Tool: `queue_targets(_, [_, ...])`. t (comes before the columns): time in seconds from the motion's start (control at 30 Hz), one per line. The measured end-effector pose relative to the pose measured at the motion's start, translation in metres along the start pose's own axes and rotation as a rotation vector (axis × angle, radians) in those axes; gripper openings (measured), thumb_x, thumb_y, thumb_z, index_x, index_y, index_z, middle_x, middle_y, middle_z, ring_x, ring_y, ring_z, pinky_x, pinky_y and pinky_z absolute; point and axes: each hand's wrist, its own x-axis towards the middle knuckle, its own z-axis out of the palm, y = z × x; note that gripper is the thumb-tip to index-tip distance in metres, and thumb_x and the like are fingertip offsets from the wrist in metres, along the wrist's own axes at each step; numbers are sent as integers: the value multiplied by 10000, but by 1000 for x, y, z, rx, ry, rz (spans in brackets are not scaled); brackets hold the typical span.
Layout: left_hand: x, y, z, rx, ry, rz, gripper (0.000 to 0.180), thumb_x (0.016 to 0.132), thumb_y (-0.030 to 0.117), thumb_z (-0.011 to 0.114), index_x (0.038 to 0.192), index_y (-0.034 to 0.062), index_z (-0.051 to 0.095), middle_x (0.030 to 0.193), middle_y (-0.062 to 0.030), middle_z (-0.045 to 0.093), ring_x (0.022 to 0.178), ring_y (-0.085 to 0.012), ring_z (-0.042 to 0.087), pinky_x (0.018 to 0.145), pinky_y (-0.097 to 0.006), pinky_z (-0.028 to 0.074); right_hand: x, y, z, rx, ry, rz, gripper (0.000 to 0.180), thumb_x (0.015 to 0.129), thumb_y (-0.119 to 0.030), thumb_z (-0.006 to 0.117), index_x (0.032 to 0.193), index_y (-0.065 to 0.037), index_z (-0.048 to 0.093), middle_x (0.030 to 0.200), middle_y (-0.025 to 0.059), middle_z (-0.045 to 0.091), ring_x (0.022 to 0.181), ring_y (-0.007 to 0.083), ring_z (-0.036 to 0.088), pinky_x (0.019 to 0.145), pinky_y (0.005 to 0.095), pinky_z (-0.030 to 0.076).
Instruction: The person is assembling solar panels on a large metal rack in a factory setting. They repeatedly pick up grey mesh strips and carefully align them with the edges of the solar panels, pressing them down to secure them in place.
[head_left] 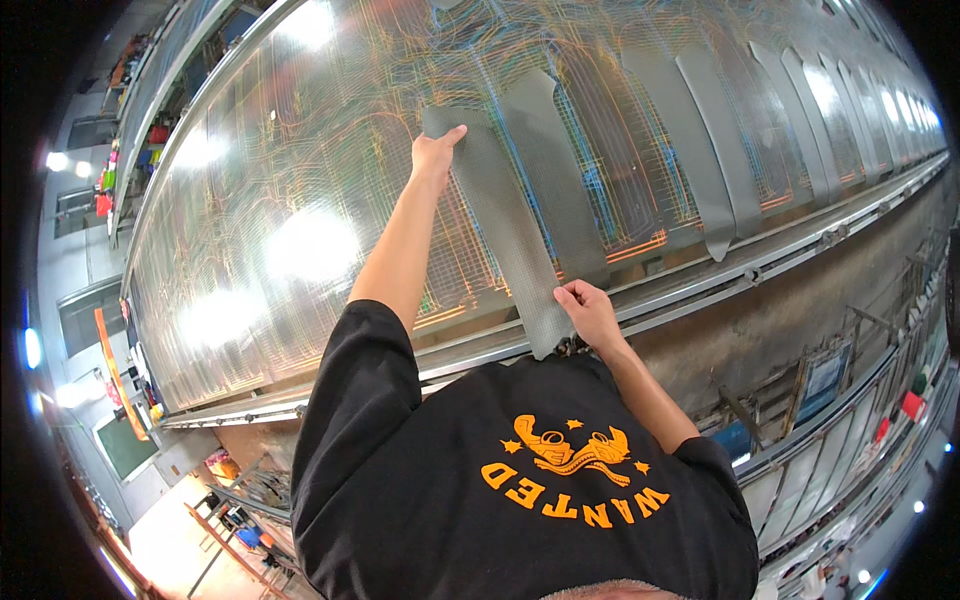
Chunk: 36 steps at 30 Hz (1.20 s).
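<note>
A long grey strip of textured sheet material [497, 215] lies slantwise across a glossy table covered in fine coloured lines. Its near end hangs over the table's metal edge close to my body. Up at the far end, my left hand [436, 158] is closed on the strip's corner, thumb pointing right; the other fingers are partly hidden. Close to the near end, my right hand [590, 312] pinches the strip's right edge between thumb and fingers. Just right of it lies a second grey strip [550, 160], flat on the table and untouched.
Several more grey strips [722, 150] lie in a row along the table [375, 150] toward the right. A metal rail [690, 300] with fittings runs along the near edge. Another long table with a metal frame [800, 490] stands at the lower right. Bright lamp reflections cover parts of the surface.
</note>
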Motion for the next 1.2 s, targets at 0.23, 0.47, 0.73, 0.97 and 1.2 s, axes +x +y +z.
queue_targets(0.23, [11, 31, 9, 216, 33, 72, 537, 863, 306, 864, 1170, -70, 635, 1129, -169, 717, 1061, -278, 694, 992, -451, 532, 19, -8, 6, 47, 18, 93, 246, 1055, -235, 664, 1001, 4, 684, 773, -67, 552, 707, 29, 446, 608, 242, 381])
queue_targets(0.47, [45, 18, 12, 360, 132, 106, 603, 820, 348, 892, 1143, -93, 638, 1042, -172, 729, 1017, -274, 712, 1013, -446, 538, 41, -2, 6, 51, 11, 141, 254, 1061, -237, 658, 983, 4, 673, 766, -80, 529, 700, 24, 427, 606, 241, 364])
queue_targets(0.73, [36, 25, 11, 296, 45, 118, 586, 823, 358, 881, 1109, -110, 675, 927, -160, 735, 928, -254, 729, 1015, -430, 544, 47, -10, 6, -30, -15, 197, 281, 1041, -263, 677, 977, 11, 666, 721, -45, 519, 674, 55, 421, 601, 283, 380])
queue_targets(0.97, [34, 25, 15, 428, 75, 67, 487, 841, 335, 868, 1133, -19, 702, 868, -102, 742, 827, -210, 723, 830, -405, 578, 48, -1, 1, -36, -9, 206, 285, 1037, -262, 676, 977, 16, 672, 743, -37, 543, 688, 57, 442, 609, 281, 391])
queue_targets(1.2, [45, 12, 9, 404, 74, 112, 497, 837, 346, 870, 1145, -7, 702, 873, -87, 746, 833, -208, 727, 826, -392, 579, 51, -3, 3, -108, -14, 191, 301, 1031, -274, 682, 1001, 26, 692, 740, -5, 596, 692, 80, 502, 627, 293, 437])
